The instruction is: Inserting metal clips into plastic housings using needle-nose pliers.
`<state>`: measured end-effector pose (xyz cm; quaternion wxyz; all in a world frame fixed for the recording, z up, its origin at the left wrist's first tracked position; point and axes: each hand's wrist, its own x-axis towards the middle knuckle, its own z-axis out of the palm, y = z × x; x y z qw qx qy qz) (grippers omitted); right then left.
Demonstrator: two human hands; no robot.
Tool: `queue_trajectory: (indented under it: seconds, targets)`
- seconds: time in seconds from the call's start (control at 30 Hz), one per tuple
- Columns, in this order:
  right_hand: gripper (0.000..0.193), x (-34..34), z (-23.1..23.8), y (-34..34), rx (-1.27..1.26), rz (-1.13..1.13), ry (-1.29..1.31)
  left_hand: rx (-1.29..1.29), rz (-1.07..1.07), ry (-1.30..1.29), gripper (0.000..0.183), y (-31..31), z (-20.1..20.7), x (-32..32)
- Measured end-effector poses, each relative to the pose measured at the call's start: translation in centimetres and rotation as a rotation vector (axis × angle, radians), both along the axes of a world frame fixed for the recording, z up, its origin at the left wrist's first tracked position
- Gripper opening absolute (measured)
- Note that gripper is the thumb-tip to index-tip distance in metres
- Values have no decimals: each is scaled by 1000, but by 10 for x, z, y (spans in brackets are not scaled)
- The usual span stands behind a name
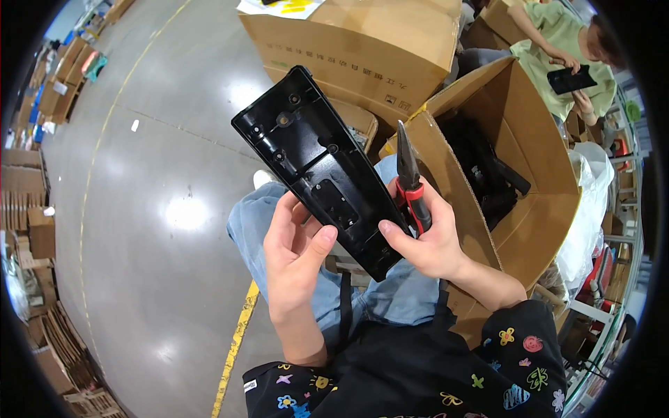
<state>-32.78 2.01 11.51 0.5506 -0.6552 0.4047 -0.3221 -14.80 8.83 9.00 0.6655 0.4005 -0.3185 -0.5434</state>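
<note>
A long black plastic housing [317,157] is held tilted above my lap, its hollow inner face with ribs and round screw posts turned up. My left hand [296,244] grips its left edge near the lower end, thumb on the rim. On the opposite edge, my right hand [432,237] presses the housing with its thumb. That same hand also holds needle-nose pliers [416,198] with red and black handles, jaws pointing up and away from the housing.
Just right of me stands an open cardboard box [536,202] with black plastic parts [488,167] inside. A large carton [355,56] is ahead. At the upper right a co-worker [568,42] holds a similar black part [571,79]. Stacked cardboard [70,341] lines the far left.
</note>
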Motion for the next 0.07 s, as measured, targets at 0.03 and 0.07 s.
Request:
queue_trajectory:
  seconds: [0.03,0.07]
  targets:
    - [33,-3,-2,-4,7,-5,-1,27,-24,-37,54,-6,2,0]
    - [34,-6,-5,-10,11,-11,-4,51,-48,-75,57,-14,6,-1]
